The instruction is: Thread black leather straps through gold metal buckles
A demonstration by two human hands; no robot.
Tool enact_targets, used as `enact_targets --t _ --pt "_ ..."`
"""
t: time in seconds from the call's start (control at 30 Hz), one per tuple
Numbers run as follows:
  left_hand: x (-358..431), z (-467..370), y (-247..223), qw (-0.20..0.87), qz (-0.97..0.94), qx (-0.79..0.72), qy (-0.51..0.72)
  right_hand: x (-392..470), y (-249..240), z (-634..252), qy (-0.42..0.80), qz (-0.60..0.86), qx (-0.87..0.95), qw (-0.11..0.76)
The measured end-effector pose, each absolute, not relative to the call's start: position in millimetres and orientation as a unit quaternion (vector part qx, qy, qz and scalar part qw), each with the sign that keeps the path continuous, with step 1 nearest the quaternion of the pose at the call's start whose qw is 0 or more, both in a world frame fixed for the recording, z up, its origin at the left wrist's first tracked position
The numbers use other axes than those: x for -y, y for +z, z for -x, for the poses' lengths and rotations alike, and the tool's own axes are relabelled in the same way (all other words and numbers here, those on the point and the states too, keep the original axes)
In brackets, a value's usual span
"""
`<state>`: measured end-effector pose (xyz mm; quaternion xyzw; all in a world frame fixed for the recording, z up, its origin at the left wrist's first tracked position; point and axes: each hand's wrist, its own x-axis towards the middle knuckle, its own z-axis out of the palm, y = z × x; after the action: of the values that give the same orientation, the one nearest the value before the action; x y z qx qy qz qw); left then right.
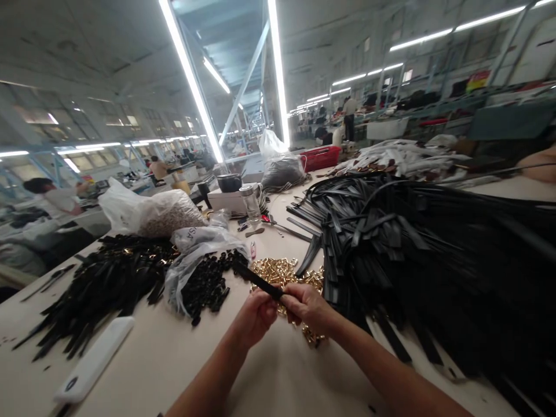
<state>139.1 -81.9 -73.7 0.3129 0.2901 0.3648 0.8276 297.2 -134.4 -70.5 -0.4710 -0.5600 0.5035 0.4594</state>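
A black strap [256, 282] is pinched at its near end by the left hand [256, 315] and the right hand [309, 307], both closed on it. Its long axis is directed away and to the left, over the brass buckles [282, 272]. Beyond the buckles, a bag of black loops [204, 272] is seen.

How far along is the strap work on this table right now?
Looks done, likely: the heap of short black straps with gold fittings at left. In hand: the left hand and right hand pinch one narrow black strap over the scattered gold metal fittings. Left: the big pile of long black straps at right, seemingly far larger, so much remains.
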Motion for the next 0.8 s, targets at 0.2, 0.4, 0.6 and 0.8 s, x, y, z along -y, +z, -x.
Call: enact_targets --t 0.2,0.4,0.6,0.8 --pt "83.4 -139.6 -75.3 0.84 -0.306 -0.297 0.336 135.7 -66.6 -294.8 0.506 0.489 0.544 0.458" --pt "83.8 -142.2 -73.4 0.792 -0.339 -0.319 0.396 134.8 -64.7 -296.1 0.478 0.522 0.549 0.444" --pt "80.1 -139.4 -69.4 0.745 -0.402 -0.343 0.407 132.6 -64.8 -302.8 0.366 0.574 0.591 0.432" --pt "78.4 -139.2 -73.6 0.753 -0.41 -0.353 0.375 134.4 -66.9 -299.4 0.397 0.55 0.602 0.422"
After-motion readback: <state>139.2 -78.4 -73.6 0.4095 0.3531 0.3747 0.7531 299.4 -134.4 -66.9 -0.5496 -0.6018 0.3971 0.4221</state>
